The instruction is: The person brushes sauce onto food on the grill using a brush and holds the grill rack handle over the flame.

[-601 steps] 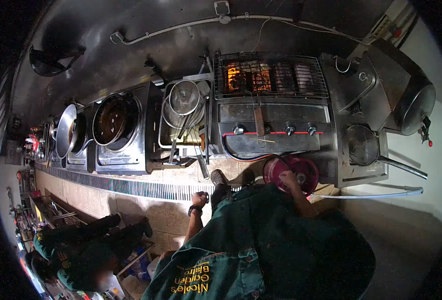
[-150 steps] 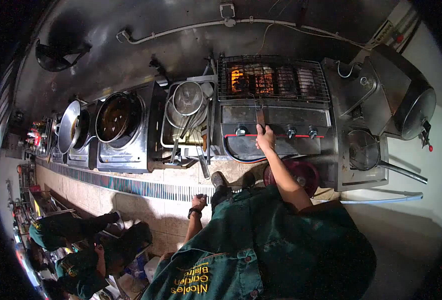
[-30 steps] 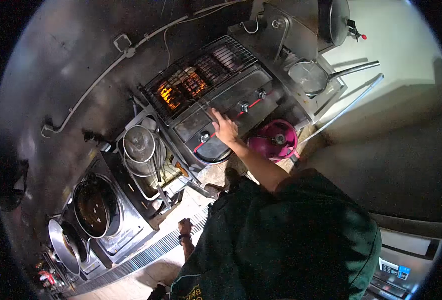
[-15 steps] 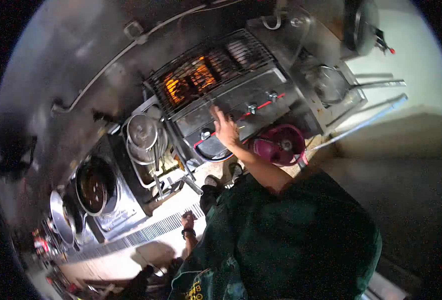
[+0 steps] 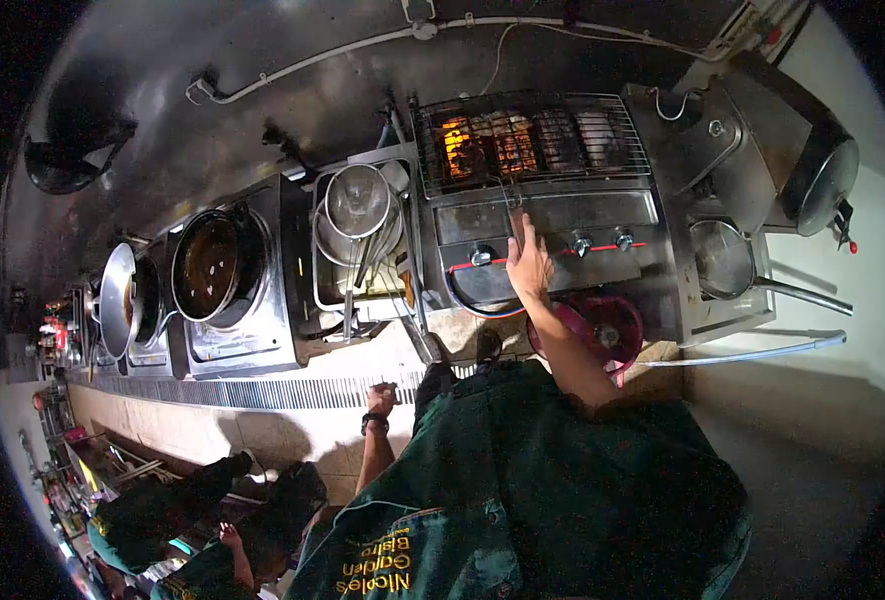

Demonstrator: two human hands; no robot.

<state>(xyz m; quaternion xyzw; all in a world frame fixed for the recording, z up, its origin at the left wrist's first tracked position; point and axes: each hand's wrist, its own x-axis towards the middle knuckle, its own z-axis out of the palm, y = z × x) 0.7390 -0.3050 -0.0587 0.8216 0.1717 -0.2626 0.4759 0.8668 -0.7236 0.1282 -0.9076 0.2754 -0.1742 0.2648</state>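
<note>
My right hand (image 5: 530, 264) reaches to the front of a gas grill (image 5: 588, 208). Its thumb and fingers are on either side of the brown handle (image 5: 518, 222) of a wire grilling basket (image 5: 553, 174). Inside the basket, over the burners, are dark and pale pieces of food whose kind I cannot make out, with an orange glow at the left. Down by my side, my left hand (image 5: 381, 399) hangs with its fingers curled and a dark band on the wrist; I see nothing in it. Red-marked knobs (image 5: 581, 243) flank my right hand.
Left of the grill stands a tray (image 5: 320, 292) with strainers (image 5: 358, 200) and utensils. Farther left is a wok (image 5: 206, 268) with dark liquid. A pink round container (image 5: 615, 335) sits below the grill, beside a long-handled strainer (image 5: 723, 262). A co-worker's hand (image 5: 231, 536) shows at lower left.
My view has turned and levelled, bringing a co-worker into sight at lower left. My right hand stays at the basket's handle, and my left hand still hangs by my side.
</note>
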